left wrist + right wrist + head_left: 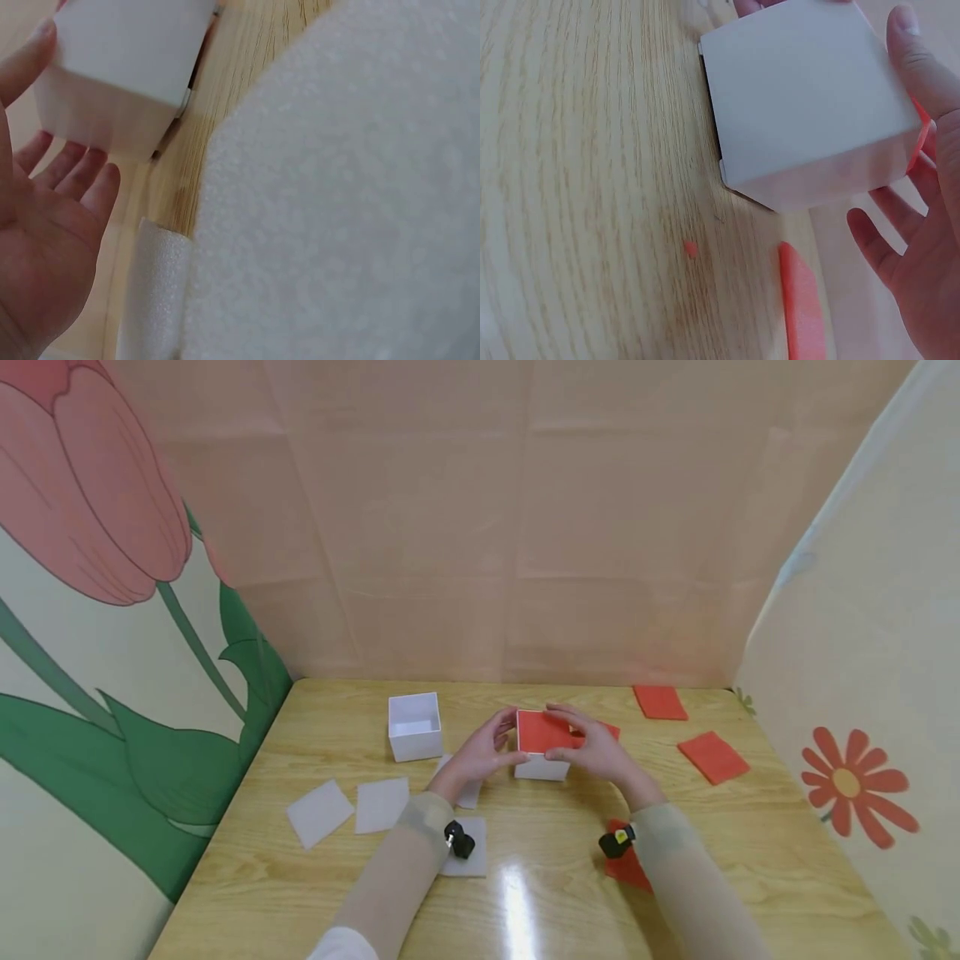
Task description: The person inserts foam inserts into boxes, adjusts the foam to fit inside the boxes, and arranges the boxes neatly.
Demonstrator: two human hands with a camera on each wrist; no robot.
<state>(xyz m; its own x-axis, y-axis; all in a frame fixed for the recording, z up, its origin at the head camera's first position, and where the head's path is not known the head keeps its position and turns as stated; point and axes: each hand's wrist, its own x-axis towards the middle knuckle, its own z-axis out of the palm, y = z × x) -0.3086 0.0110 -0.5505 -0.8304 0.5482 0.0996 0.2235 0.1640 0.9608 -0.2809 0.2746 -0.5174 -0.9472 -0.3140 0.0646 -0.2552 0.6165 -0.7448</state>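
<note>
A white open box (542, 767) stands in front of me, with a red foam sheet (542, 732) across its opening. My left hand (480, 756) holds the box's left side, thumb near the front corner and fingertips against the side wall, as the left wrist view shows. On the other side, my right hand (596, 749) spans the sheet's right edge, thumb at the front rim and fingers toward the back. In the right wrist view a red edge (921, 135) sticks out past the rim beside these fingers.
Another white box (415, 745), open at the top, stands at the back left. Several white foam sheets (382, 806) lie on the left. Several red sheets (713, 757) lie on the right, one partly under my right wrist. A cloth wall (517, 568) borders the wooden table (555, 910) at the back.
</note>
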